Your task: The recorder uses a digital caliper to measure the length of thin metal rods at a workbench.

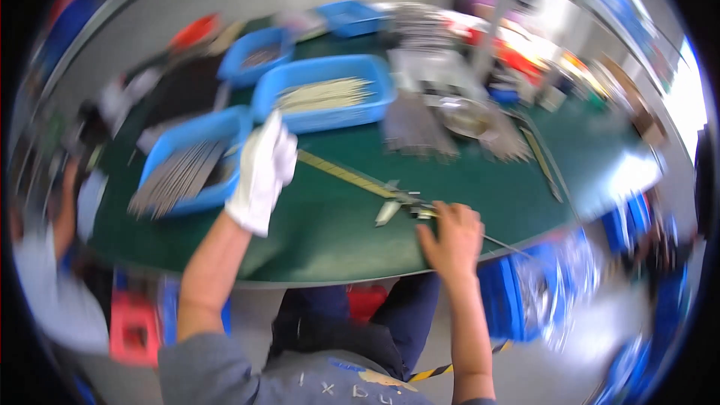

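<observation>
My left hand (264, 169), in a white glove, is over the table between two blue bins. Its fingers are smeared by motion, so their grip is unclear. Beside it begins the yellowish beam of a caliper (345, 173), slanting toward my right hand. My bare right hand (457, 236) lies at the caliper's other end, thumb and fingers apart, fingertips by the sliding part. A thin rod (504, 244) reaches out past this hand. Thin grey rods (184, 172) lean in the left blue bin (244, 121). Pale thin sticks (330, 94) lie in the middle blue bin (319, 122).
Bundles of thin grey rods (416, 127) lie on the green table (330, 240) at the far middle. A long narrow tool (541, 163) lies to the right. Metal shelf posts rise behind. Blue crates (501, 296) stand below the right edge. Another person (56, 262) is at the left.
</observation>
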Demonstrator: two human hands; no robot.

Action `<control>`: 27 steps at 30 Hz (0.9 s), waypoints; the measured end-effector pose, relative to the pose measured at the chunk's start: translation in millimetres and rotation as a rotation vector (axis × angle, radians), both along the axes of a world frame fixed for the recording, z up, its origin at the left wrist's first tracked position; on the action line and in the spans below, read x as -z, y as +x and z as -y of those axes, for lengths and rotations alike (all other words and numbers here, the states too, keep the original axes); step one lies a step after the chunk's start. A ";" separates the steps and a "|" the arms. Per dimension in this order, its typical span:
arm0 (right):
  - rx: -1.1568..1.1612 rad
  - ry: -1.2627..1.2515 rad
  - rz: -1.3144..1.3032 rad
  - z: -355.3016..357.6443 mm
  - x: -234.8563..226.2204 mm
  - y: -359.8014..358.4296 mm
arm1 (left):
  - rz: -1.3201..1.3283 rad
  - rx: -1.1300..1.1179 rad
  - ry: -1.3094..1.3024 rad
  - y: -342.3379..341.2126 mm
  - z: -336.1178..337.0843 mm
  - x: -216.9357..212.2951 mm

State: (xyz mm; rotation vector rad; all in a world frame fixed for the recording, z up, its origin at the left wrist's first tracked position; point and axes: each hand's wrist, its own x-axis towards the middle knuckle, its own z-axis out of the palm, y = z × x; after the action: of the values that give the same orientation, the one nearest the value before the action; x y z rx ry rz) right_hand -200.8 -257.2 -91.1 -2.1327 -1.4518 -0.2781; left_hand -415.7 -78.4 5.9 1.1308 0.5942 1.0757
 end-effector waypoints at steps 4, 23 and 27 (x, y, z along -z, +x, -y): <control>-0.131 -0.043 0.055 -16.4 -1.0 9.4 | -0.184 -0.622 0.309 -102.8 -48.0 -46.2; -0.475 -0.305 -0.106 -28.9 -2.8 93.3 | -1.926 -0.102 0.451 -114.1 -95.0 21.3; -0.404 -0.467 -0.335 -25.4 3.9 110.8 | -1.723 -0.078 0.414 -128.5 -84.5 -3.8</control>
State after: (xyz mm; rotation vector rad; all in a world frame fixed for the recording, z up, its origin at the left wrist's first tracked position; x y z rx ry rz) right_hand -89.9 -231.8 -94.9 -2.0193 -1.8113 0.5916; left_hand -544.2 6.1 9.7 2.3077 1.7630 -0.0160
